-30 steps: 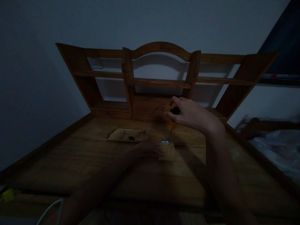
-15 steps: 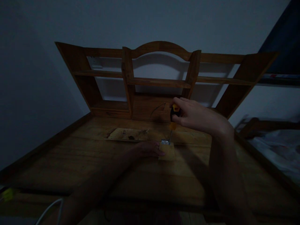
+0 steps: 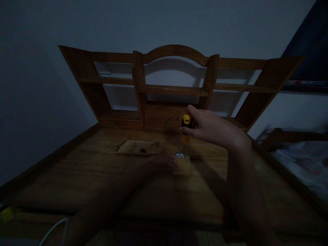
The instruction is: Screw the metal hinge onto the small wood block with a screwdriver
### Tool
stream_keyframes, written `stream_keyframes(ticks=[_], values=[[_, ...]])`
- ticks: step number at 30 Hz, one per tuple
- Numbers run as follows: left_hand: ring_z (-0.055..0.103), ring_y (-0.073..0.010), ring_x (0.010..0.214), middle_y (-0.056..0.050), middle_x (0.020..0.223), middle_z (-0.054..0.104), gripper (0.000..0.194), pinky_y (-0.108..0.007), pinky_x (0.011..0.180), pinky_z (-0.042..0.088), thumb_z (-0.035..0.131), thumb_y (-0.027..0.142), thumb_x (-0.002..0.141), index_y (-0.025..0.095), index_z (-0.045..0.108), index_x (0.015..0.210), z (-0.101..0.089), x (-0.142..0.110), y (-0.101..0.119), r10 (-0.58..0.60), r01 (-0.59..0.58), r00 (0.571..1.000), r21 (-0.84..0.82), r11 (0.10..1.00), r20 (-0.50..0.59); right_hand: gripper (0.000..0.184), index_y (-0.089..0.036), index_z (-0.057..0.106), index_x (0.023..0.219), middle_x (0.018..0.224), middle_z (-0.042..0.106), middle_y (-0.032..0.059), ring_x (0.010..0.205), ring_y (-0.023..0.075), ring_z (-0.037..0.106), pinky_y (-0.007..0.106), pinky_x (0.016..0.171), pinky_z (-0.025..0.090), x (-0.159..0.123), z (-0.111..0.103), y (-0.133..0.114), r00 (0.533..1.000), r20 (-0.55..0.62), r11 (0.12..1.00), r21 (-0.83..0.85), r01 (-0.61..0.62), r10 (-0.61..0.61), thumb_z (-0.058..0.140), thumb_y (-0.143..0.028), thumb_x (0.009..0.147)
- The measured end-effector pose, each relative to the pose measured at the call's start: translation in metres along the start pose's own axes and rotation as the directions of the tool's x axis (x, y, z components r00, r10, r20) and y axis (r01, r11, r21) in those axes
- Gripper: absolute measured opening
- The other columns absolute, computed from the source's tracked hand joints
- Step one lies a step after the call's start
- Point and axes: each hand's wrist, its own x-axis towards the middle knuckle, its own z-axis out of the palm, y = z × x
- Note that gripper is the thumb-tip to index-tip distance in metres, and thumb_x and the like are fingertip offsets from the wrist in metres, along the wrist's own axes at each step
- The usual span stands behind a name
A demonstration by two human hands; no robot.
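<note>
My right hand [image 3: 205, 123] is closed around the black and yellow handle of a screwdriver [image 3: 186, 129]. The screwdriver stands nearly upright, its thin shaft reaching down to the right end of a small silver hinge [image 3: 180, 155]. That hinge lies along the far edge of a small, light wooden block [image 3: 182, 166] on the desktop. From the left, my left hand [image 3: 165, 162] grips the block's edge, with fingers partly in shadow. Whether a screw sits under the screwdriver's tip is too small to tell.
The wooden desk [image 3: 102, 177] has a shelf unit [image 3: 174, 89] along its back. A light, rough-edged wooden strip [image 3: 139, 147] lies left of the block. A white cable [image 3: 55, 227] and a yellow object [image 3: 7, 214] are at the lower left.
My right hand and the screwdriver handle have shifted slightly left, and the screwdriver is more upright now. My left hand, the block and the hinge have hardly moved.
</note>
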Motion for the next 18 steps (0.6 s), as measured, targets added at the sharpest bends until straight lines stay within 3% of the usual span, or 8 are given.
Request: stream_keyframes(ticks=[5, 10, 12, 15, 18], values=[[0.065, -0.0214, 0.109, -0.004, 0.102, 0.072, 0.029, -0.032, 0.100, 0.043, 0.074, 0.013, 0.073, 0.014, 0.069, 0.101, -0.002, 0.001, -0.002, 0.024, -0.023, 0.999, -0.021, 1.000, 0.029, 0.051, -0.017, 0.062, 0.099, 0.093, 0.069, 0.0143, 0.088, 0.0311, 0.066, 0.038, 0.071, 0.045, 0.002, 0.003, 0.001, 0.984, -0.081, 0.969, -0.183, -0.168, 0.156, 0.044, -0.065, 0.092], [0.064, -0.0224, 0.108, -0.004, 0.098, 0.073, 0.026, -0.031, 0.097, 0.045, 0.075, 0.013, 0.073, 0.012, 0.069, 0.098, -0.001, 0.000, -0.001, -0.003, 0.003, 1.000, -0.007, 1.000, -0.014, 0.034, -0.020, 0.062, 0.108, 0.103, 0.070, 0.0097, 0.094, 0.0264, 0.066, 0.034, 0.077, 0.045, 0.011, 0.004, 0.008, 0.999, -0.030, 0.998, -0.067, 0.018, -0.020, 0.051, -0.048, 0.093], [0.065, -0.0233, 0.108, -0.006, 0.099, 0.073, 0.028, -0.032, 0.098, 0.045, 0.076, 0.014, 0.071, 0.012, 0.069, 0.098, -0.001, 0.000, -0.001, -0.006, 0.006, 1.000, -0.020, 1.000, -0.010, 0.036, -0.019, 0.064, 0.099, 0.095, 0.071, 0.0108, 0.090, 0.0273, 0.066, 0.034, 0.074, 0.045, 0.013, 0.006, 0.008, 0.998, -0.054, 0.994, -0.105, -0.037, 0.031, 0.049, -0.051, 0.094], [0.065, -0.0225, 0.107, -0.004, 0.100, 0.073, 0.030, -0.032, 0.099, 0.045, 0.078, 0.014, 0.070, 0.013, 0.069, 0.098, -0.001, 0.000, -0.001, -0.014, 0.014, 1.000, -0.024, 1.000, -0.009, 0.054, -0.017, 0.064, 0.090, 0.084, 0.069, 0.0147, 0.084, 0.0313, 0.066, 0.037, 0.069, 0.044, 0.014, 0.007, 0.006, 0.980, -0.119, 0.966, -0.188, -0.178, 0.158, 0.041, -0.065, 0.092], [0.066, -0.0208, 0.104, -0.003, 0.096, 0.073, 0.029, -0.032, 0.098, 0.045, 0.079, 0.014, 0.069, 0.014, 0.070, 0.096, 0.000, -0.001, 0.000, -0.007, 0.006, 1.000, -0.034, 0.999, -0.015, 0.046, -0.018, 0.061, 0.099, 0.092, 0.070, 0.0134, 0.085, 0.0294, 0.065, 0.036, 0.068, 0.043, 0.011, 0.004, 0.007, 0.991, -0.066, 0.983, -0.138, -0.121, 0.113, 0.044, -0.061, 0.092]])
